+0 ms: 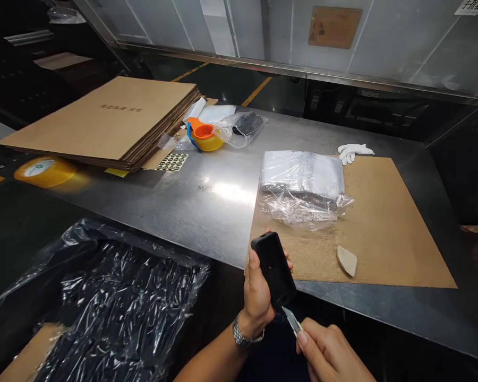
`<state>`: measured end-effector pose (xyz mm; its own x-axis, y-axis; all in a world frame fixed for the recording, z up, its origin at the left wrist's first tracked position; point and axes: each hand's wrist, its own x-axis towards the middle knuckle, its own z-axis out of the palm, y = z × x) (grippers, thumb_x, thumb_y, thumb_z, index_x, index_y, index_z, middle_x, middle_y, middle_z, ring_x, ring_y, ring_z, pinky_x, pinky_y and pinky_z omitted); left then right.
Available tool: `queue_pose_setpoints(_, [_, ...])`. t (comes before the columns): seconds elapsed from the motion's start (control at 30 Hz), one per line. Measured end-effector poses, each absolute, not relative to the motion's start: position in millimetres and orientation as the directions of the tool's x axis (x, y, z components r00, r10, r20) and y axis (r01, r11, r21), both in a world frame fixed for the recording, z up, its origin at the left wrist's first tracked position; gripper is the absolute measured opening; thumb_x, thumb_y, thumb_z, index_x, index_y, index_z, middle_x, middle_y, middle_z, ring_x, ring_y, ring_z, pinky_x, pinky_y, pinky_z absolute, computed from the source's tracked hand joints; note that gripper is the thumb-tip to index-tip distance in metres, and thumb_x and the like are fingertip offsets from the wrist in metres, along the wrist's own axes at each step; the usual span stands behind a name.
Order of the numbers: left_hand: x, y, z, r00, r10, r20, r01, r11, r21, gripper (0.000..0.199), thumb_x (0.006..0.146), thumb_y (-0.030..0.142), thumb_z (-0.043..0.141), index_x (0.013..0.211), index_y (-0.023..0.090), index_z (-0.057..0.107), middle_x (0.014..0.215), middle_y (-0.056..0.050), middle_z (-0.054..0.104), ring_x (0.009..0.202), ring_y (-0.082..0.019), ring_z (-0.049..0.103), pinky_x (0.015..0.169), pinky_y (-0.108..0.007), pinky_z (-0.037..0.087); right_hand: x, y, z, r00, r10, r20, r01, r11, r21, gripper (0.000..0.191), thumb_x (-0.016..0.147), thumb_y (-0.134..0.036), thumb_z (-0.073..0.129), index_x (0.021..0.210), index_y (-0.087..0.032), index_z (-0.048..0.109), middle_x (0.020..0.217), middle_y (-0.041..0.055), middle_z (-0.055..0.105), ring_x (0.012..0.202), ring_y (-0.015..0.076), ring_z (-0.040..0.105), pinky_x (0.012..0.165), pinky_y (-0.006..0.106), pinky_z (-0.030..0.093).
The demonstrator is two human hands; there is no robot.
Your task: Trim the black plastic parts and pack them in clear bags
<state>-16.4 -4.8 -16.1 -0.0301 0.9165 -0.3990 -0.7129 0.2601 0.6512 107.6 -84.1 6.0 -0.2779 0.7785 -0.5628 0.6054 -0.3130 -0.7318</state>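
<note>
My left hand [258,289] is wrapped round a black rectangular plastic case [274,268], held tilted in front of the table's near edge. A small hole shows in its middle and another near its lower end. In my right hand [326,347] is a utility knife [292,321], its blade pointing up and left. The blade tip is at the lower end of the case; whether it touches, I cannot tell. Most of the knife's handle is hidden in my fingers. Beyond the case, a beige wedge-shaped piece [347,261] lies on a flat cardboard sheet [386,223].
A stack of clear plastic bags [302,172] and a white glove [354,152] lie at the cardboard. Flattened cartons [103,119], tape rolls [207,139] and a sticker sheet [172,162] are on the metal table [207,207]. Black plastic-wrapped goods [119,307] stand at lower left.
</note>
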Motion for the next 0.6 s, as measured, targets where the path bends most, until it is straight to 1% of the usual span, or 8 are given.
queue_pose_setpoints(0.13, [-16.4,-6.2,-15.6,-0.047,0.922,-0.385,-0.709,0.241,0.662,0.057,0.082,0.057,0.04,0.128,0.023,0.042,0.078,-0.003,0.059,0.063,-0.014,0.056,0.055,-0.023,0.046,107.6,-84.6,2.7,-0.298,0.77,-0.564,0.589,-0.316,-0.743,0.045,0.091,-0.05,0.024,0.069,-0.021,0.05,0.043,-0.0062,0.04,0.052,0.0113,0.047,0.063,0.023,0.038])
queue_pose_setpoints(0.3, [-16.4,-7.3,-17.5,-0.077,0.92,-0.384,-0.702,0.223,0.676,0.058,0.081,0.058,0.042,0.127,0.023,0.043,0.078,-0.003,0.06,0.063,-0.014,0.057,0.055,-0.023,0.047,105.6,-83.5,3.2,-0.29,0.775,-0.562,0.582,-0.323,-0.746,0.045,0.091,-0.051,0.024,0.068,-0.022,0.05,0.042,-0.0067,0.037,0.052,0.0114,0.047,0.062,0.022,0.039])
queue_pose_setpoints(0.47, [-16.5,-8.1,-18.4,-0.095,0.93,-0.355,-0.699,0.191,0.689,0.057,0.081,0.058,0.042,0.126,0.022,0.044,0.078,-0.003,0.061,0.064,-0.014,0.057,0.058,-0.024,0.047,102.9,-82.7,5.2,-0.302,0.771,-0.56,0.542,-0.345,-0.766,0.046,0.091,-0.051,0.023,0.067,-0.021,0.048,0.04,-0.0077,0.036,0.043,0.0092,0.042,0.056,0.02,0.038])
queue_pose_setpoints(0.6, [-16.0,-8.1,-16.7,-0.095,0.933,-0.346,-0.703,0.183,0.687,0.056,0.082,0.057,0.041,0.126,0.023,0.044,0.078,-0.003,0.06,0.063,-0.014,0.057,0.057,-0.025,0.047,102.4,-82.5,4.8,-0.303,0.765,-0.568,0.521,-0.366,-0.771,0.046,0.09,-0.052,0.024,0.067,-0.02,0.049,0.041,-0.008,0.034,0.044,0.0087,0.042,0.055,0.019,0.037])
